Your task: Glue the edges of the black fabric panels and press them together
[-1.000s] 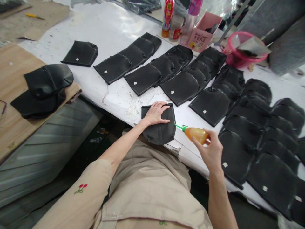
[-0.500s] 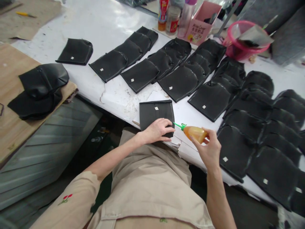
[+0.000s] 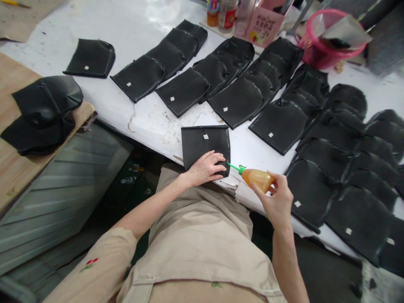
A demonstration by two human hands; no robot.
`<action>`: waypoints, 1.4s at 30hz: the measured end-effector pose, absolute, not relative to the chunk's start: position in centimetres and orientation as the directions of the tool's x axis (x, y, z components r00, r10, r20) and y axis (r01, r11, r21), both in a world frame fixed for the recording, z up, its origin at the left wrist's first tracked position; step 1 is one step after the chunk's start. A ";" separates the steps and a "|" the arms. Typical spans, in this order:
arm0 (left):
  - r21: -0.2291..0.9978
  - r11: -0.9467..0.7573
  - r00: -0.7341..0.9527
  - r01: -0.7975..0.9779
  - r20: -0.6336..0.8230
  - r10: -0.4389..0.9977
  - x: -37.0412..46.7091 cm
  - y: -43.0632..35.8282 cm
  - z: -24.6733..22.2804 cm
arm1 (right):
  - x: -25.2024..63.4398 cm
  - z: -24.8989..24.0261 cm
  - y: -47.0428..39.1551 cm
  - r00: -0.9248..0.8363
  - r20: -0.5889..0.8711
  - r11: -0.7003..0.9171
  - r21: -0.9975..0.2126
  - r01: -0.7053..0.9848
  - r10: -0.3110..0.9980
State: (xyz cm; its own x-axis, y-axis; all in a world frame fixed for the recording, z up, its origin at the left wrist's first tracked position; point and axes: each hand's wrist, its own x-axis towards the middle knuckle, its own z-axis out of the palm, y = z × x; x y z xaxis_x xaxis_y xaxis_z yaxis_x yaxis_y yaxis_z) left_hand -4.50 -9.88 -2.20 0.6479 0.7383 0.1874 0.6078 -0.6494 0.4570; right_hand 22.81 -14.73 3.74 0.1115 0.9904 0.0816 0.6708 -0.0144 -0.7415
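Supporting most of the arrangement, a white tabletop (image 3: 132,33) is being shown from above, stretching across the view. At left, a wooden surface (image 3: 19,181) is being occupied by two black pieces (image 3: 47,99), one being partly covered by the other. Across the tabletop, rows of overlapping black pieces (image 3: 280,126) are being displayed; whether these are being kept as finished or as waiting cannot be told. Behind the rows, a pink basket (image 3: 317,54) is being placed near the far side, a pink box (image 3: 263,25) being seen to its left. Beyond the left end of the rows, a lone black piece (image 3: 90,59) is being kept apart.

At the near edge of the tabletop, in front of the rows, the worked piece (image 3: 195,147) is being steadied flat by the left hand (image 3: 206,168), which is being laid palm down with fingers spread, nothing being gripped. An amber bottle (image 3: 259,179) is being held by the right hand (image 3: 277,195), thumb and fingers being wrapped about its rear end. The green nozzle (image 3: 235,168) is being directed at the right edge of the worked piece, just beside the left fingertips; contact and flow cannot be made out. Handling of this piece is being judged as under way rather than complete, though the share of edge being left is not being revealed. Above the left hand, a pale square label (image 3: 206,136) is being displayed on the worked piece, similar ones being visible on the foremost pieces of several rows.
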 end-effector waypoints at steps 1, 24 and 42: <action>0.471 -0.641 0.643 0.606 0.184 0.743 -4.5 -9.9 -2.2 | 22.8 3.8 -14.9 0.114 0.075 -0.021 -0.741 0.671 0.991; 0.532 -0.602 0.622 0.596 0.169 0.765 -4.7 -10.0 -2.3 | 24.2 4.5 -17.5 0.135 -0.067 -0.134 -0.800 0.585 0.989; 0.605 -0.589 0.580 0.536 0.242 0.777 -4.8 -10.0 -2.8 | 26.9 2.3 -14.8 0.028 -0.185 -0.178 -0.880 0.441 0.982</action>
State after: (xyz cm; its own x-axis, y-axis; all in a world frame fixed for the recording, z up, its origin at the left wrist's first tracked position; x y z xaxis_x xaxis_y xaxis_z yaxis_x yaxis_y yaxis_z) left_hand -4.77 -9.98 -2.77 0.5804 0.7775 0.2421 0.5358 -0.5885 0.6055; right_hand 26.86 -14.78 2.32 0.0279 0.9824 -0.1848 0.4409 -0.1780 -0.8797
